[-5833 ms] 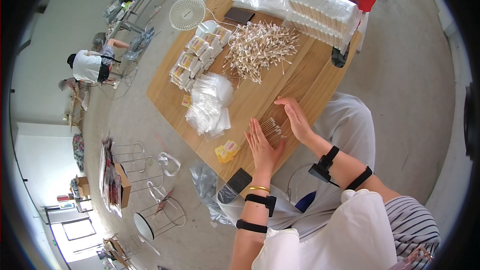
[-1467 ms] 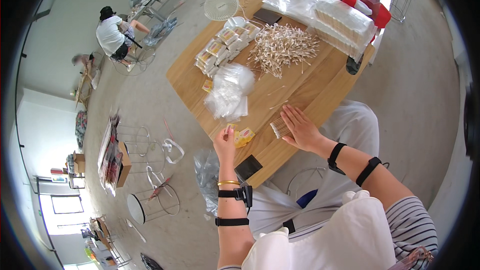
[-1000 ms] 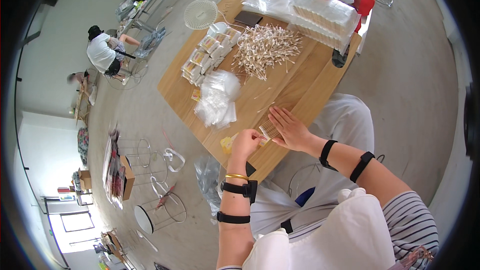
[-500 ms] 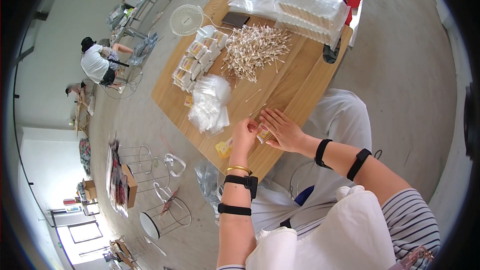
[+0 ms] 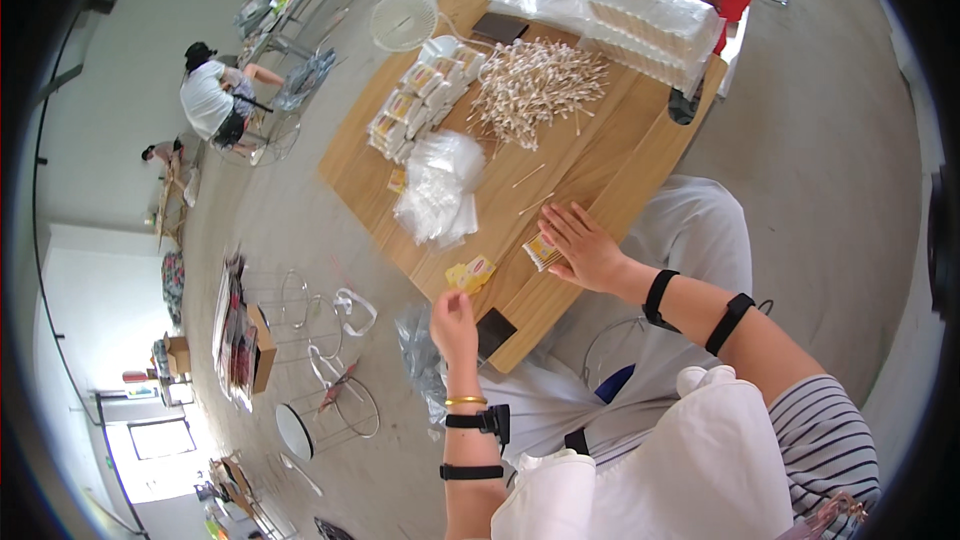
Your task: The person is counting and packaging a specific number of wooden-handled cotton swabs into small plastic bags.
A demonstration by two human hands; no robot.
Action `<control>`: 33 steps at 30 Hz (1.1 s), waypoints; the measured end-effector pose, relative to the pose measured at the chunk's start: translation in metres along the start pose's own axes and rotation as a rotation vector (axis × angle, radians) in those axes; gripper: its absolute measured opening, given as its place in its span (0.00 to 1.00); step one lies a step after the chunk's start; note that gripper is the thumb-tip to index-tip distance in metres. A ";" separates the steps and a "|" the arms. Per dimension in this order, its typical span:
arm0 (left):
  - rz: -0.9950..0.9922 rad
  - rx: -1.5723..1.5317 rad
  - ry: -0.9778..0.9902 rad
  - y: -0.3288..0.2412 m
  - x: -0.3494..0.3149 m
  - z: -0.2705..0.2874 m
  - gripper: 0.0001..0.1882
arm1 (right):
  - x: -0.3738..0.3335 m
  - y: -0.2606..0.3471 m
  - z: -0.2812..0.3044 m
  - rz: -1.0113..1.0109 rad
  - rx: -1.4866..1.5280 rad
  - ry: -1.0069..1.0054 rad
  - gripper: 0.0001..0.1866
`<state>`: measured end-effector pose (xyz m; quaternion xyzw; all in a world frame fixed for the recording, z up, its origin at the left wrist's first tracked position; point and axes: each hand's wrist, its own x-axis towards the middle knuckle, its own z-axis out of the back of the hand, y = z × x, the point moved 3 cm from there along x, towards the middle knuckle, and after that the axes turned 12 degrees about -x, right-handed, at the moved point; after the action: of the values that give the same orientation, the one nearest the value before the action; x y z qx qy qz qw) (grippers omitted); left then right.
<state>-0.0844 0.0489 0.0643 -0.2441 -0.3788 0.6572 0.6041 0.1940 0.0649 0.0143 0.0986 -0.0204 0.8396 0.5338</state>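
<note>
My right hand (image 5: pixel 588 251) lies with its fingers stretched out against a small clear pack of cotton swabs (image 5: pixel 541 250) with a yellow card in it. That pack is on the wooden table (image 5: pixel 590 170), near its front edge. At the table's near left corner my left hand (image 5: pixel 455 320) has its fingers curled together. What they hold, if anything, is hidden. Its fingertips are just beside several loose yellow cards (image 5: pixel 470 274). Two or three single cotton swabs (image 5: pixel 530 176) lie beyond my right hand.
Farther back are a heap of loose cotton swabs (image 5: pixel 540 90), stacked filled packs (image 5: pixel 420 100) and a pile of clear bags (image 5: pixel 437 185). A white fan (image 5: pixel 403 21) and a large bag of bundled swabs (image 5: pixel 655 25) sit at the far side. Another person (image 5: pixel 210 100) sits at far left.
My left hand has drawn away from the small pack, toward the left and nearer to me, beside the yellow cards. My right hand stays at the pack. The whole view has shifted slightly.
</note>
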 end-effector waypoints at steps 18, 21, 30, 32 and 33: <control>-0.008 0.657 0.174 0.041 -0.069 0.030 0.08 | 0.005 0.150 -0.010 0.207 0.002 0.055 0.40; 0.018 0.615 0.170 0.040 -0.070 0.031 0.10 | 0.004 0.152 -0.011 0.215 -0.037 0.073 0.40; 0.060 0.499 0.151 0.054 -0.077 0.025 0.12 | 0.005 0.163 -0.007 0.223 -0.012 0.116 0.38; 0.077 0.461 0.133 0.062 -0.077 0.025 0.11 | 0.006 0.163 -0.006 0.222 0.000 0.107 0.38; 0.093 0.425 0.123 0.065 -0.078 0.025 0.09 | 0.005 0.162 -0.006 0.224 -0.017 0.113 0.38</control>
<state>-0.1317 -0.0312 0.0171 -0.1682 -0.1828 0.7334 0.6328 0.0454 0.0005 0.0209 0.0436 -0.0086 0.8980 0.4377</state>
